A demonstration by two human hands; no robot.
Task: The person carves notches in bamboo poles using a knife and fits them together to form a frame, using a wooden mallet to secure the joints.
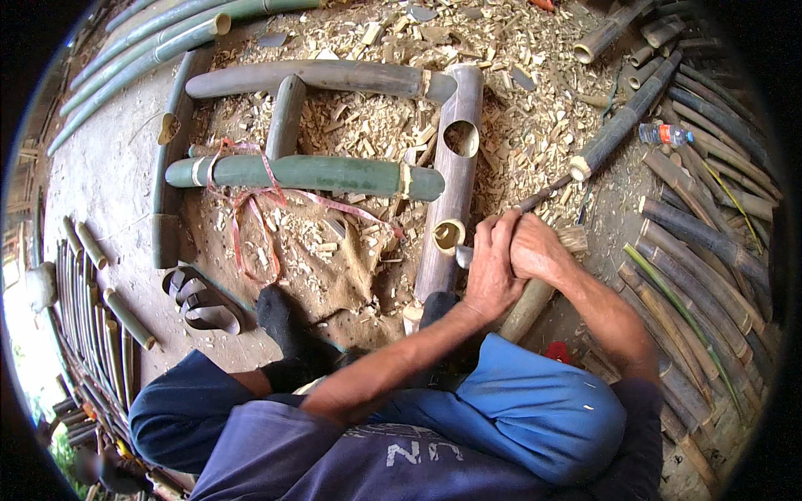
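Both hands are closed around a long-handled knife (541,197). Its dark shaft slants up to the right, and its short metal blade (464,257) pokes out beside my left hand (493,265). My right hand (539,247) grips right next to the left one. The blade lies by the lower round hole of a thick brown bamboo pole (454,194), which has another hole higher up. A green bamboo rail (342,174) and a greyish bamboo rail (334,77) reach toward this pole from the left, with a short bamboo crosspiece (286,117) at the upper rail.
A pink measuring tape (351,205) curls over wood chips (368,125). Dark sandals (200,302) lie at left, near my socked foot (288,321). Bamboo lengths (710,250) crowd the right side, with a plastic bottle (666,134) on them. Green poles (159,63) lie upper left.
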